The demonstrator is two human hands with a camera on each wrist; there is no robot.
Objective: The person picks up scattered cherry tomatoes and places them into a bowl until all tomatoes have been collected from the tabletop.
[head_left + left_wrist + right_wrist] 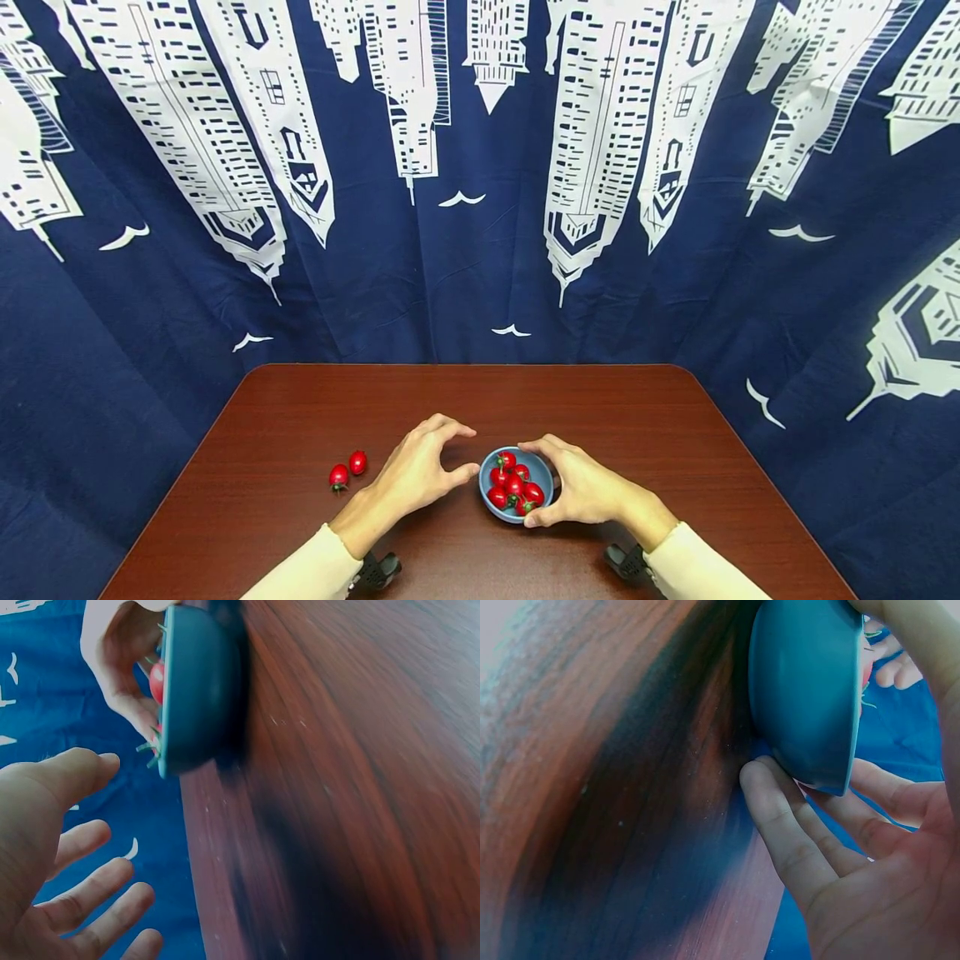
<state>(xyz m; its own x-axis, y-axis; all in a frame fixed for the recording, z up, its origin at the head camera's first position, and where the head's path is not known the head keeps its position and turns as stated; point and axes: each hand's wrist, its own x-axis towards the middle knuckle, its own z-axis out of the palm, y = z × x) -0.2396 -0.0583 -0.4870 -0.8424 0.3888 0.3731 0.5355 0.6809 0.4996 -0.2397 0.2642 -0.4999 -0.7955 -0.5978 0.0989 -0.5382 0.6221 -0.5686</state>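
A small blue bowl (543,472) stands on the table with several red cherry tomatoes (513,485) inside, some with green stems. My right hand (585,487) grips the bowl from its right side, thumb at the near rim and fingers round the far side. In the right wrist view, fingertips (763,787) reach down beside the wall of the bowl (806,697). My left hand (420,468) is left of the bowl, fingers spread and holding nothing. Its thumb tip points at the bowl's left rim; in the left wrist view a gap separates the thumb (90,769) from the bowl (202,690).
Two more cherry tomatoes, one nearer (339,477) and one farther (357,462), lie on the brown wooden table (465,396) left of my left hand. Behind the table hangs a dark blue curtain (480,267) printed with white buildings and birds.
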